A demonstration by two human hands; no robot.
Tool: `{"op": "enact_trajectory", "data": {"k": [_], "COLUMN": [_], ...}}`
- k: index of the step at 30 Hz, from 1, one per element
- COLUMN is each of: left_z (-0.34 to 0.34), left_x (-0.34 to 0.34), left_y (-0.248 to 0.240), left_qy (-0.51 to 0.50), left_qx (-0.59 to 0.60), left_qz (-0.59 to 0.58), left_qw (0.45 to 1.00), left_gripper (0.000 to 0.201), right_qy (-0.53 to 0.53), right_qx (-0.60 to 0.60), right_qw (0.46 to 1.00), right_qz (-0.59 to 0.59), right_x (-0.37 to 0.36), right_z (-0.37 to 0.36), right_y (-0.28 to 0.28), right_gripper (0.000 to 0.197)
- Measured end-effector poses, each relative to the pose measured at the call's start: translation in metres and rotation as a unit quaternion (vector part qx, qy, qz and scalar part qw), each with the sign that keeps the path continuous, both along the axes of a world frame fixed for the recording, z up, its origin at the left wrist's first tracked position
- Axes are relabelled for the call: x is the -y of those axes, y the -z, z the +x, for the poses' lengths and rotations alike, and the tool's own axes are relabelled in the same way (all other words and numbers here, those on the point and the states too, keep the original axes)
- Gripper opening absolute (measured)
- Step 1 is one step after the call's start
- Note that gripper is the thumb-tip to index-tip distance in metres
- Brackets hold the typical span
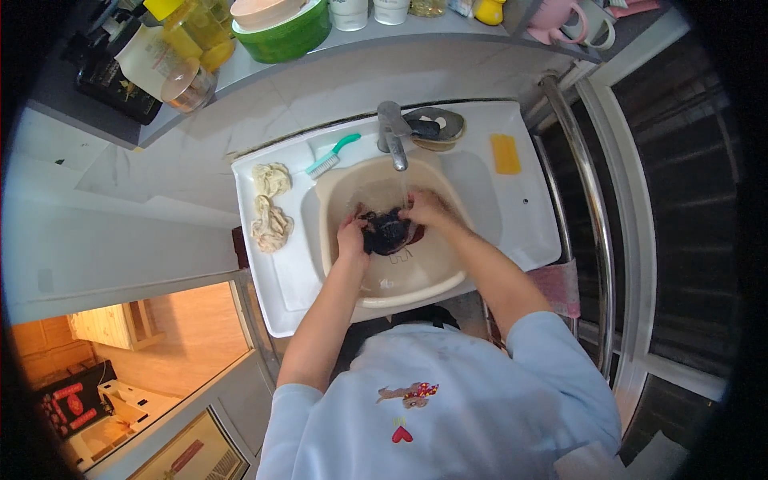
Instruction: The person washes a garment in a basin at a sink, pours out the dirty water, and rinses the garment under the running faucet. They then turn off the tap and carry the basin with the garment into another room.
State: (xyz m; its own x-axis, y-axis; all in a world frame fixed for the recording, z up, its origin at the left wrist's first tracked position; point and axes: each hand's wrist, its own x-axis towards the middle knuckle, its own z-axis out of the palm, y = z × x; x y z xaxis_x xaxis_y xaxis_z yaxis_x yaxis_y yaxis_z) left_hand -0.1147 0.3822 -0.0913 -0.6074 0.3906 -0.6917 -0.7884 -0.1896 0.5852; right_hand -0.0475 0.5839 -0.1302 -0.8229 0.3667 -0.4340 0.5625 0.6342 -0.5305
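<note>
A dark wet cloth (389,232) lies bunched in a beige basin (416,284) set in a white sink (276,296). My left hand (350,238) grips the cloth's left side. My right hand (426,210) grips its upper right side, right under the metal tap (394,136), from which water runs down onto the cloth.
Two wrung cream cloths (270,206) and a green-handled brush (331,155) lie on the sink's left rim. A yellow soap bar (505,154) sits on the right rim. A shelf behind holds bottles (148,60), a green bowl (284,36) and cups. A metal rail (588,200) runs on the right.
</note>
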Motion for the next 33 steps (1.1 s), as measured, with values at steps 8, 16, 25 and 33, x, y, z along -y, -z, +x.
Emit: {"op": "enact_trajectory", "data": {"k": [8, 16, 25, 33], "left_z": [0.015, 0.025, 0.024, 0.012], "left_x": [-0.008, -0.003, -0.007, 0.019], "left_y": [-0.031, -0.016, -0.038, -0.069], "left_qy": [0.059, 0.024, 0.134, 0.113], "left_qx": [0.22, -0.051, 0.093, 0.052], "left_qz": [-0.018, 0.208, 0.068, -0.119], "left_qw": [0.974, 0.976, 0.984, 0.985], "left_gripper": [0.044, 0.046, 0.037, 0.078], "right_qy": [0.198, 0.06, 0.049, -0.22], "right_qx": [-0.045, -0.292, -0.078, -0.239], "right_qw": [0.818, 0.93, 0.99, 0.914], "right_qz": [-0.538, -0.217, 0.109, 0.243], "right_x": [0.086, 0.144, 0.031, 0.049], "right_z": [-0.015, -0.002, -0.007, 0.027], "right_y": [-0.06, -0.113, -0.084, -0.018], "right_gripper": [0.029, 0.036, 0.038, 0.028]}}
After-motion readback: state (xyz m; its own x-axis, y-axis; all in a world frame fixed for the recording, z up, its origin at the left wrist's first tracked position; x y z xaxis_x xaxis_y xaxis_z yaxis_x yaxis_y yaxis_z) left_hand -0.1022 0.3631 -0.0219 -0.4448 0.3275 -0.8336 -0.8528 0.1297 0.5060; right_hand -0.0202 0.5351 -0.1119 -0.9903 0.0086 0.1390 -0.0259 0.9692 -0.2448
